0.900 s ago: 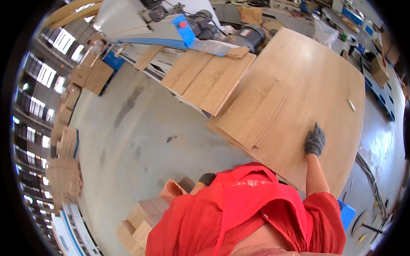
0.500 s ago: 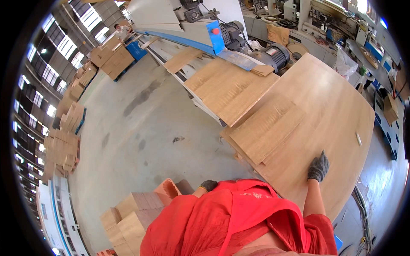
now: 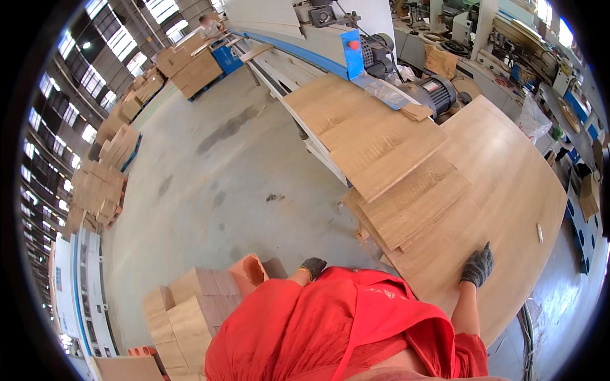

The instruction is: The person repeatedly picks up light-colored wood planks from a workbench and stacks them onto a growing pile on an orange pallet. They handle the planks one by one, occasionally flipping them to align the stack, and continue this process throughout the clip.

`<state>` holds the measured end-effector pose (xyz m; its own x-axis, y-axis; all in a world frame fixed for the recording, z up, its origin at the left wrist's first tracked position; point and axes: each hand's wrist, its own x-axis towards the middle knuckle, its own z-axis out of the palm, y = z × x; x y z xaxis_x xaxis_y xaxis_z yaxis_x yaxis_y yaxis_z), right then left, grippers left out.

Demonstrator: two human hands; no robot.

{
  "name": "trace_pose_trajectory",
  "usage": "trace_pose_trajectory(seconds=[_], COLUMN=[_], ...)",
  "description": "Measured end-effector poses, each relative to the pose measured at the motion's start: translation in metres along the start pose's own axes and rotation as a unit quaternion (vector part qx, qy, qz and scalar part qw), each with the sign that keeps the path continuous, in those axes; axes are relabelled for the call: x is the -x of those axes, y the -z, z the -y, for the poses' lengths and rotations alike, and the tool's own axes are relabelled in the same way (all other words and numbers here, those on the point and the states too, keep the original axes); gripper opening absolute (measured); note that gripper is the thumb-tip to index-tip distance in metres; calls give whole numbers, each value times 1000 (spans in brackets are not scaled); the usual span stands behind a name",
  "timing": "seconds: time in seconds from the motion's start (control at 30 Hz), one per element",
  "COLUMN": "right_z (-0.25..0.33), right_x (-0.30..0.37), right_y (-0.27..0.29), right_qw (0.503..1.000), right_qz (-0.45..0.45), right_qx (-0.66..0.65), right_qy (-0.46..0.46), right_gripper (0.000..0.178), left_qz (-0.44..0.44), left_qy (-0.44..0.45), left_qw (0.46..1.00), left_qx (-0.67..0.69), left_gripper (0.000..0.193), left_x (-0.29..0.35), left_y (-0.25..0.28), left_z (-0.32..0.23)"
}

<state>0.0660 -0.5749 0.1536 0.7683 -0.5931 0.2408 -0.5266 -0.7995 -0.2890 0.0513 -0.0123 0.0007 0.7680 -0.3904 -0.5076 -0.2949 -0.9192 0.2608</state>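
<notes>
tan, wood-grained planks, flat and thin with darker wavy streaks, lie slightly fanned at the table's left edge in the head view. the gray-gloved right hand rests on bare tabletop, fingers released; the left hand hangs near the red apron, its fingers' state unclear.

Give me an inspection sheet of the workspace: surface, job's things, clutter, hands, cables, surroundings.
Surface: wooden table, smooth, light brown.
Job's things: planks loosely stacked at the table's left edge; boards just beyond, beside the machine.
Clutter: pale pen-like stick near the table's right edge.
Hands: gloved right hand rests open on the table; gloved left hand beside red clothing, grip unclear.
Cables: grey bundle on the floor, right.
Surroundings: black motor; brown stacks far left; distant person.
</notes>
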Motion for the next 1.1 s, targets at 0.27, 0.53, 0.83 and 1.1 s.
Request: trace_pose_trajectory(seconds=[0.27,0.53,0.83,1.1], right_z=[-7,-5,157,193], right_x=[-2,1,41,13], right_y=[-10,-16,-42,-11], right_qw=[1000,998,971,992], right_qz=[-13,-59,101,75], right_qx=[12,-28,-202,-78], right_qy=[-3,-9,84,64], right_gripper=[49,47,79,82], left_qz=[-56,-434,-525,-509], left_qy=[65,205,132,119], left_qw=[996,859,774,800], left_qx=[30,175,329,294], left_gripper=[29,45,38,35], left_x=[8,-1,-13,-12], left_y=[2,66,234,222], left_z=[-6,31,-4,0])
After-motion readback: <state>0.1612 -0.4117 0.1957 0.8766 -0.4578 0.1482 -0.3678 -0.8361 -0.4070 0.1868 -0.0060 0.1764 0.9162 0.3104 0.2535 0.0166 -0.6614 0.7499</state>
